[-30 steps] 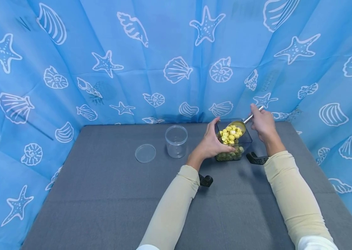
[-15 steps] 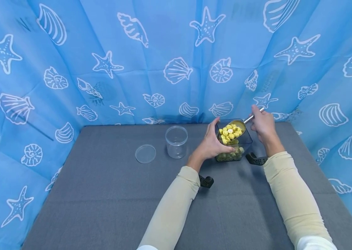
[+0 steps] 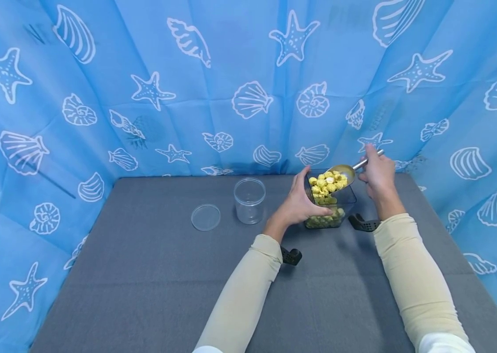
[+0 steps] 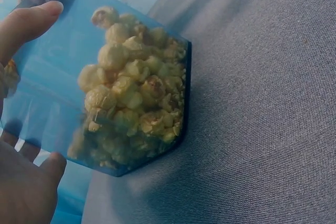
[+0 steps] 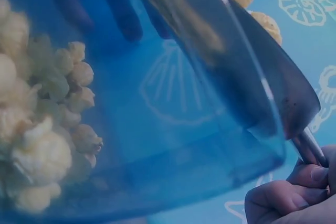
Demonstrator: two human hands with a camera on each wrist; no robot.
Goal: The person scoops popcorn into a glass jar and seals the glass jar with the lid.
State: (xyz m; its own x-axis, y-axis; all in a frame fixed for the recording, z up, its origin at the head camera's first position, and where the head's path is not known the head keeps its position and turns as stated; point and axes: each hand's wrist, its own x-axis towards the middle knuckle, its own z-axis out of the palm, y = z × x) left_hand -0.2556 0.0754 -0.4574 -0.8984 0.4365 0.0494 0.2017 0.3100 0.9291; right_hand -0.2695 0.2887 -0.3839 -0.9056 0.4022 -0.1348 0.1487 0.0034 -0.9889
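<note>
My left hand grips a clear tinted rectangular container, thumb across the near wall and fingers around the left side. Yellow popcorn is heaped at its bottom, seen through the wall in the left wrist view. With my right hand I hold a metal scoop by its handle. The scoop bowl is at the container's mouth, loaded with round popcorn pieces. In the right wrist view, the back of the scoop shows beside the container's rim, and curled fingers wrap the handle.
Left of the container stands a clear round jar without a lid. A clear round lid lies flat farther left on the grey cloth-covered table. A blue curtain with shell prints hangs close behind the table.
My right hand has shifted to the right, drawing the loaded scoop higher toward the container's right rim. The left hand and the container stay put.
</note>
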